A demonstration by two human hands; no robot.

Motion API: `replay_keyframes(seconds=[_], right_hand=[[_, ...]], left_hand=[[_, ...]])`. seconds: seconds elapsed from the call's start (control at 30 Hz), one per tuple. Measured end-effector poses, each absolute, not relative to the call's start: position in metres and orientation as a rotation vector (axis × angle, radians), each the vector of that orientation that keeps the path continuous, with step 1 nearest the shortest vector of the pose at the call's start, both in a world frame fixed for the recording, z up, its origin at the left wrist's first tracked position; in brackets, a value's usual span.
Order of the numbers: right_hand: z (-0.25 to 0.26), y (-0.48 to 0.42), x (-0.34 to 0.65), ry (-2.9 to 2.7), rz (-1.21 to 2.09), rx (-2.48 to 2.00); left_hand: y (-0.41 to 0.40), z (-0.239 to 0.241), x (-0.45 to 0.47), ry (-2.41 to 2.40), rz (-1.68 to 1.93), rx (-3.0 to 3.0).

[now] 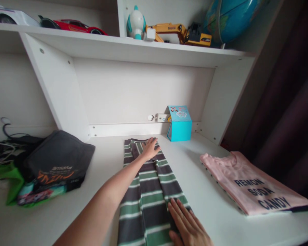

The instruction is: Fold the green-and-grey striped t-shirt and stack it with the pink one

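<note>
A striped shirt (154,198) in dark grey, green and white lies on the white desk, folded into a long narrow strip. My left hand (151,149) rests on its far end, near the collar, with the fingers spread. Closer to me, my right hand (187,223) lies flat on the strip's right edge, fingers stretched out. Neither hand grips the cloth. The shirt's near end runs out of the bottom of the view.
A folded pink T-shirt (248,184) lies on the right of the desk (105,164). Dark and green clothes (64,160) are heaped at the left. A blue desk calendar (181,130) stands at the back by a power strip (163,118). The shelf (143,51) above holds toys and a globe (233,20).
</note>
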State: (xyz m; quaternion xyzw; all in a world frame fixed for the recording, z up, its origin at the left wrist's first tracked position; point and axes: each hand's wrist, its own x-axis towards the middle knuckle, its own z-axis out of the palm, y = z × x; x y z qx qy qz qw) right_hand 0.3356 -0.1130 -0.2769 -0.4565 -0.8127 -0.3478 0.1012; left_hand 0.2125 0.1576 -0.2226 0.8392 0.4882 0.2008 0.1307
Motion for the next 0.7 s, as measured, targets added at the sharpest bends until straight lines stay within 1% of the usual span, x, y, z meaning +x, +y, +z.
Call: replay_keyframes(seconds=[0.1, 0.17, 0.23, 0.3, 0.37, 0.43, 0.5, 0.63, 0.7], right_hand=[[-0.272, -0.115, 0.336, -2.395, -0.985, -1.386], [-0.27, -0.117, 0.334, -2.392, -0.907, -1.407], [-0.267, -0.119, 0.332, -2.385, -0.801, -1.411], [-0.259, -0.123, 0.33, -2.355, -0.658, -1.424], [-0.25, -0.13, 0.332, -2.318, -0.473, -1.423], [-0.244, -0.136, 0.338, -2.302, -0.312, -1.396], [-0.247, -0.142, 0.348, -2.345, -0.259, -1.331], [-0.27, -0.15, 0.363, -2.446, -0.419, -1.22], [-0.279, -0.159, 0.363, -2.415, -0.441, -1.234]], left_hand=[[0.099, -0.198, 0.197, 1.044, 0.514, 2.559], [0.045, -0.182, 0.173, 0.836, 0.385, 2.604], [-0.013, -0.175, 0.142, 0.744, 0.206, 2.662], [-0.062, -0.181, 0.11, 0.759, 0.109, 2.751], [-0.096, -0.199, 0.084, 0.794, 0.097, 2.878], [-0.112, -0.222, 0.067, 0.822, 0.139, 3.009], [-0.117, -0.241, 0.059, 0.828, 0.202, 3.107], [-0.117, -0.256, 0.061, 0.814, 0.353, 3.197], [-0.12, -0.258, 0.058, 0.794, 0.426, 3.197]])
